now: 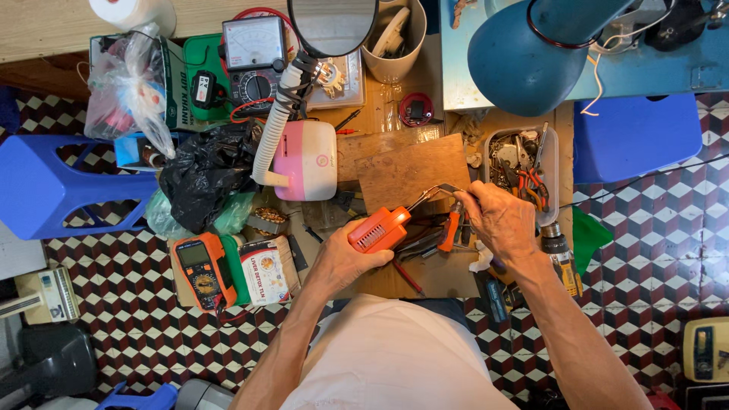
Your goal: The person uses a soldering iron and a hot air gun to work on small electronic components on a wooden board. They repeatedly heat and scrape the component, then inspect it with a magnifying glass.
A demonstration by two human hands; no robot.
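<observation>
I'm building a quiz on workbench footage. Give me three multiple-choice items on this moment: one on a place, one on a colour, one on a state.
1. Where does the orange multimeter lie?
A. left of the left hand
B. inside the parts tray
C. on the blue stool

2. What colour is the tool body in the left hand?
A. green
B. orange
C. white

3. What is the right hand doing?
A. resting flat and open
B. gripping the cordless drill
C. pinching the metal tip of the soldering gun

Answers: 1 A, it lies on the bench to that side; 2 B, the casing is orange; 3 C, its fingers close on the bent tip.
</observation>
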